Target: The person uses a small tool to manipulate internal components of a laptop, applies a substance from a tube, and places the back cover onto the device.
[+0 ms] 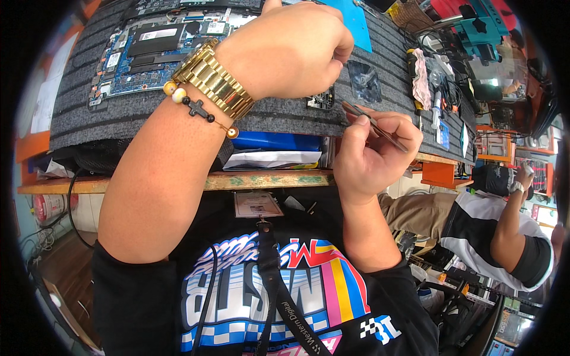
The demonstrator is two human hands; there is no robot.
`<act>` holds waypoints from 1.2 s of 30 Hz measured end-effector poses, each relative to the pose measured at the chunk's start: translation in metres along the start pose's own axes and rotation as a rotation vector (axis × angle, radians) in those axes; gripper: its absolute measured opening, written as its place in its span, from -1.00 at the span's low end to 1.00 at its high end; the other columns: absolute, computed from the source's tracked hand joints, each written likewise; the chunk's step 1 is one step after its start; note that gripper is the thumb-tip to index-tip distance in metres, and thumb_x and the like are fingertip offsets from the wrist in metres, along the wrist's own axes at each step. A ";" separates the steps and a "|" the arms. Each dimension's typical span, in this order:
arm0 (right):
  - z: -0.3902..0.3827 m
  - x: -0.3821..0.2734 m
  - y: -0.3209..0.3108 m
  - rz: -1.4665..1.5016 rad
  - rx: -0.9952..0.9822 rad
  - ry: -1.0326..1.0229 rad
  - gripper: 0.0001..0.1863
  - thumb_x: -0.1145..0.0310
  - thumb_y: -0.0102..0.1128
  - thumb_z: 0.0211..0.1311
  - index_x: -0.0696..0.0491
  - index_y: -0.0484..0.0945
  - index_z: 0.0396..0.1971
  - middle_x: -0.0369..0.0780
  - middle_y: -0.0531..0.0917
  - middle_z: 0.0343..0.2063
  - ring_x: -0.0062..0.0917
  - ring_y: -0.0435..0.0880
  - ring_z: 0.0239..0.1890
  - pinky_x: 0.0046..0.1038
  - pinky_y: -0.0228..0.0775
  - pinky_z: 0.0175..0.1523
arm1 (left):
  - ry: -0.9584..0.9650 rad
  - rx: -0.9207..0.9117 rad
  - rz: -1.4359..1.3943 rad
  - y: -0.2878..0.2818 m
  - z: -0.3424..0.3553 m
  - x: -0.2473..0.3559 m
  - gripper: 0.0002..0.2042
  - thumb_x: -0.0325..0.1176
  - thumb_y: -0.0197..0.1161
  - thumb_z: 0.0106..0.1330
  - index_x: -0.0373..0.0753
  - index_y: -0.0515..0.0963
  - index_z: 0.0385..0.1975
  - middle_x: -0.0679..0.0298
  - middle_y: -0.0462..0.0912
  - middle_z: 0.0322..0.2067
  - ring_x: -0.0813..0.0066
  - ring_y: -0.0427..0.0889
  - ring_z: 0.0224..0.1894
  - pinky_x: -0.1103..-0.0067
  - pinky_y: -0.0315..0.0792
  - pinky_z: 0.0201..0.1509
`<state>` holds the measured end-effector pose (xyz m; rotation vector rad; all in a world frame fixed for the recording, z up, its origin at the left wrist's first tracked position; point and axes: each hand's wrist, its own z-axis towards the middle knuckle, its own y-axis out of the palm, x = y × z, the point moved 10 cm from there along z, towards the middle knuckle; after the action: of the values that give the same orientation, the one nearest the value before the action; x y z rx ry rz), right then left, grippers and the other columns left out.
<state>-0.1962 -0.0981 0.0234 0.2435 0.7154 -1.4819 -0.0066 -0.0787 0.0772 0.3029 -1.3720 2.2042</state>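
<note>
My left hand (pixel 303 53), with a gold watch and a bead bracelet at its wrist, reaches over the right side of an opened laptop (pixel 136 65). Its fingers look curled in, and whatever they hold is hidden behind the hand. Blue circuit board and black parts show inside the laptop casing. Between the finger and thumb of my right hand (pixel 377 148) is a slim pair of metal tweezers (pixel 386 134), tilted up to the left, over the bench's near edge. A small black part (pixel 321 100) lies just below my left hand. A shiny dark transparent piece (pixel 365 82) rests right of it.
The laptop sits on a grey ribbed mat (pixel 77 121). A blue sheet (pixel 354 26) lies at the back; a screwdriver (pixel 414 77), cables and other tools crowd the right. Papers (pixel 273 159) fill a shelf below the bench edge. Another person (pixel 469 234) is at the right.
</note>
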 end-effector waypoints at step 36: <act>0.032 0.167 -0.131 0.527 0.368 0.690 -0.77 0.65 0.37 0.52 0.11 0.46 -0.07 0.06 0.81 0.00 -0.18 0.91 -0.11 -0.25 0.90 -0.07 | -0.062 0.452 -0.012 -0.042 0.013 -0.028 -0.84 -0.38 0.41 0.47 -0.25 0.83 -0.07 0.16 0.84 -0.14 0.25 0.82 -0.07 0.42 0.64 0.04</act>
<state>-0.3236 -0.2673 -0.0114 1.1740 0.8272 -0.9933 0.0385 -0.0838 0.1028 0.5407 -0.8821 2.4956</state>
